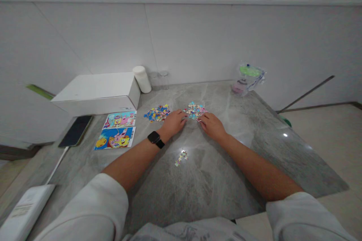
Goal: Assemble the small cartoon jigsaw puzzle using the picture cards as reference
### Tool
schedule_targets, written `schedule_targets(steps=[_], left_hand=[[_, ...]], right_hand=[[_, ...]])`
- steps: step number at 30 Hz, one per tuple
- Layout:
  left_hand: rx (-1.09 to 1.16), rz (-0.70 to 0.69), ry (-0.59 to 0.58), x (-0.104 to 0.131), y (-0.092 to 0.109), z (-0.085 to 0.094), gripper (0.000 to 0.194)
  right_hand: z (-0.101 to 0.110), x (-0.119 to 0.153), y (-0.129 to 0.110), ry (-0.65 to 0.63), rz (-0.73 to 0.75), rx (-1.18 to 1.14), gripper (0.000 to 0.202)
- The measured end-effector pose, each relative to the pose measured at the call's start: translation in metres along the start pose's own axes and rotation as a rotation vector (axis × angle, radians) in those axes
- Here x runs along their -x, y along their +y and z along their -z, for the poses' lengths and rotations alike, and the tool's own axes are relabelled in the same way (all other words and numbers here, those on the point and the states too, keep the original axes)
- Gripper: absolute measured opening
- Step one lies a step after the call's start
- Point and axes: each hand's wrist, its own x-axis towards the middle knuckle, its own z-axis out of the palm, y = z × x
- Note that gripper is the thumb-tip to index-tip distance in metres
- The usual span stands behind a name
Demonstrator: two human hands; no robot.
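One smooth grey worktop (215, 180) carries everything, and because its surface looks slick, loose pieces could be sent sliding, even over an edge, by a careless sweep of a sleeve. On it, at the far left, a white box (93, 88) is kept shut, so its contents cannot be told. At the far right corner, something green and something pink are held in a clear plastic bag (258, 77). Beside the box a white canister (142, 80) is stood, its inside hidden; next to it, nothing can be made out in two glass jars (164, 80).

Both hands are set low, fingers curled: the left hand (174, 120) between the piles, the right hand (211, 123) at the near right edge of the pastel pile (194, 109). Whether a piece is pinched by either cannot be told. The blue-and-yellow pile (158, 113) is placed just left of the left hand, so the two piles could be mixed if that hand were dragged sideways. Nearer the body, a small cluster of pieces (182, 157) is flanked by the forearms and could be scattered if an arm were drawn back across it.
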Motion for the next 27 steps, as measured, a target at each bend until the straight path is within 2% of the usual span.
schedule_targets(steps=[3, 6, 9, 12, 16, 19, 22, 27], left_hand=[[0.080, -0.114, -0.059, 0.057, -0.004, 0.022, 0.021], [0.135, -0.152, -0.085, 0.115, -0.001, 0.037, 0.021], [0.155, -0.163, -0.085, 0.159, 0.012, 0.040, 0.023], [0.113, -0.180, -0.105, 0.182, 0.027, 0.032, 0.023], [0.041, -0.191, -0.104, 0.180, 0.038, 0.017, 0.023], [0.004, -0.166, -0.084, 0.167, 0.041, 0.009, 0.023], [-0.032, -0.150, -0.075, 0.147, 0.043, 0.003, 0.022], [-0.059, -0.105, -0.069, 0.104, 0.047, -0.007, 0.023]], right_hand=[[0.000, 0.026, -0.001, 0.021, 0.010, -0.037, 0.024], [-0.001, 0.057, -0.014, 0.015, 0.030, -0.084, 0.022], [-0.003, 0.086, -0.043, -0.002, 0.065, -0.132, 0.021], [-0.004, 0.105, -0.077, -0.046, 0.141, -0.157, 0.020], [-0.002, 0.105, -0.111, -0.092, 0.167, -0.123, 0.025], [0.000, 0.093, -0.118, -0.126, 0.157, -0.089, 0.025], [0.001, 0.081, -0.110, -0.131, 0.115, -0.056, 0.024], [0.003, 0.062, -0.078, -0.108, 0.038, -0.008, 0.025]])
